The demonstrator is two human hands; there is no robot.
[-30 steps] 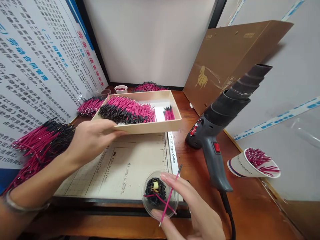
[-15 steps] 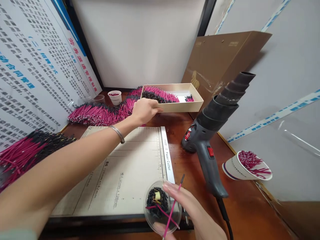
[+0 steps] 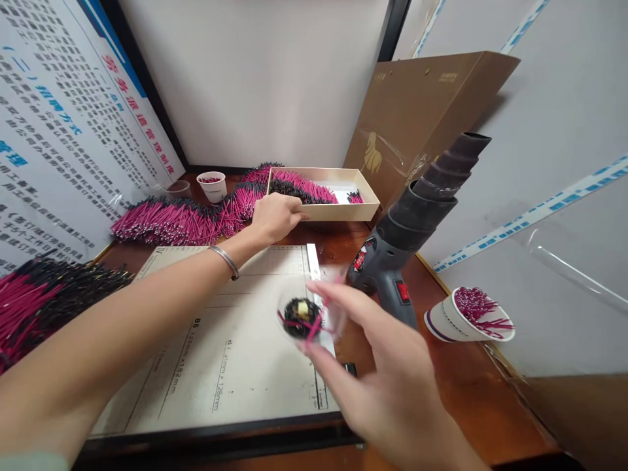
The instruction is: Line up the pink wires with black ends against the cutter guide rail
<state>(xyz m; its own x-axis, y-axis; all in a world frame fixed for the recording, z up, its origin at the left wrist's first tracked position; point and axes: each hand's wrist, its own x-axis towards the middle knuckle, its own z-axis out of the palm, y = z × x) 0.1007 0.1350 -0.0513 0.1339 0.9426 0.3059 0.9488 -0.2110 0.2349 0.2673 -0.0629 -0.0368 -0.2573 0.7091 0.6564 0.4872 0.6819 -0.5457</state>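
My left hand [image 3: 275, 216] reaches far forward and grips the near left wall of a shallow cream box [image 3: 343, 212]. In the box lie pink-and-black wire pieces [image 3: 314, 190] and a smaller bunch further right. My right hand [image 3: 392, 356] holds a clear plastic cup [image 3: 333, 322] between thumb and fingers, above the right edge of the paper cutter [image 3: 265, 347]. Inside the cup is a dark clump [image 3: 297, 320] with a pale yellow piece on it. Pink wire pieces show at the cup, blurred by motion.
A pile of pink wires [image 3: 167, 222] stretches along the back left, beside a paper cup [image 3: 212, 188]. More wires [image 3: 29, 301] lie at the left. At the right stand a heat gun [image 3: 412, 222], a paper cup of wires [image 3: 444, 320] and a brown cardboard box [image 3: 412, 111].
My right hand has moved forward and up with the clear cup, away from the front edge of the table. My left hand stays on the cream box; the view has shifted slightly.
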